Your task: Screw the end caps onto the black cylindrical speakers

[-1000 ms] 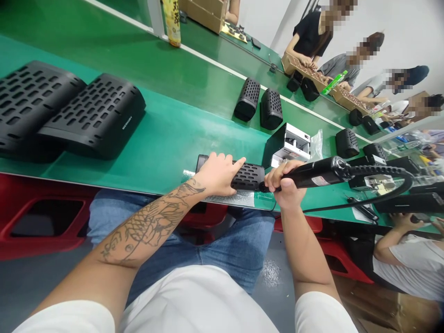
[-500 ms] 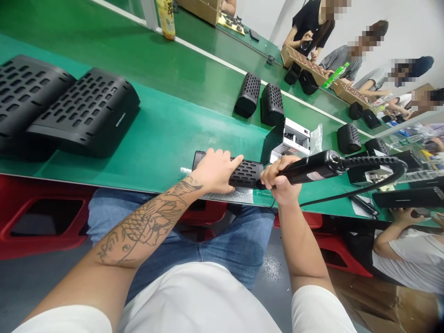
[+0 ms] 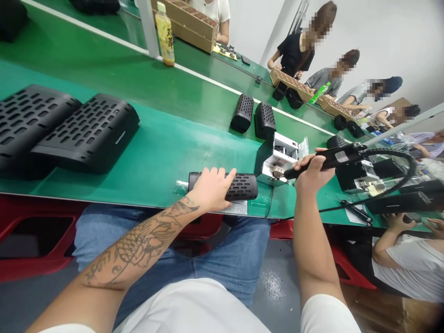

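Note:
My left hand (image 3: 212,188) is wrapped over a black perforated housing (image 3: 243,187), which looks like a speaker case. The housing lies on its side close to the table's front edge, on a bubble-wrap sheet (image 3: 237,207). In my right hand (image 3: 314,173) is a black corded electric screwdriver (image 3: 342,156), held nearly level. Its front end points left at a small black-and-white box (image 3: 274,159), which looks like a screw feeder. I cannot tell whether the tip touches it. The housing's right end is apart from the screwdriver.
Two larger-looking perforated housings (image 3: 95,132) lie on the left of the green table (image 3: 159,152). Two more (image 3: 265,119) stand behind the feeder. A drink bottle (image 3: 164,34) is at the back. The screwdriver's cable (image 3: 412,173) loops to the right. A co-worker (image 3: 409,259) sits at right.
My right hand has moved the screwdriver right, away from the housing's end to the screw feeder. My left hand stays on the housing. The view has shifted slightly.

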Action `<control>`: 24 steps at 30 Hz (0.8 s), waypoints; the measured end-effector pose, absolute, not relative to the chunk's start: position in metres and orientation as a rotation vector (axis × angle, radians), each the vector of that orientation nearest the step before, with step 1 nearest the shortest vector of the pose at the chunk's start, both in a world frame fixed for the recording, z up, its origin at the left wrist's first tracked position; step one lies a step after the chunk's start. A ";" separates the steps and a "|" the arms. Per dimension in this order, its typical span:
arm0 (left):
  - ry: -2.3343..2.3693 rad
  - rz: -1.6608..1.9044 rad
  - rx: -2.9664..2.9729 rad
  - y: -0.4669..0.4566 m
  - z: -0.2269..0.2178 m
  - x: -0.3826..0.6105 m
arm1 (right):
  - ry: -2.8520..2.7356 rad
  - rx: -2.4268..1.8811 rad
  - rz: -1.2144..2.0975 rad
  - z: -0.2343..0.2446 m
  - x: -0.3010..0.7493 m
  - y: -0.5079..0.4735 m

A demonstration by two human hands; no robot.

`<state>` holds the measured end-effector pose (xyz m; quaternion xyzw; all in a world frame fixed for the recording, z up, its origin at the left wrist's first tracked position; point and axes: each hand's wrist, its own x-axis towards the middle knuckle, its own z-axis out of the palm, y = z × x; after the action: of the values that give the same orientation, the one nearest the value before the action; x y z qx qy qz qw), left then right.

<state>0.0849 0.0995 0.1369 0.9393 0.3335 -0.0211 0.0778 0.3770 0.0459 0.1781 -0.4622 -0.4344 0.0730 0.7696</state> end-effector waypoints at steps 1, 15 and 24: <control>0.979 -0.021 2.809 0.099 0.137 0.081 | -0.943 -1.017 0.115 0.175 0.388 0.053; 0.631 0.940 2.281 0.127 0.015 -0.028 | -0.985 -0.861 0.356 0.180 0.345 0.021; 0.571 1.051 2.194 0.122 0.009 -0.021 | -1.199 -0.649 0.664 0.178 0.224 0.026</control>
<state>-0.0214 0.1222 0.0091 0.8330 0.2167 0.3991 0.3159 0.2239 0.0256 0.1778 -0.2942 -0.5436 0.3010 0.7262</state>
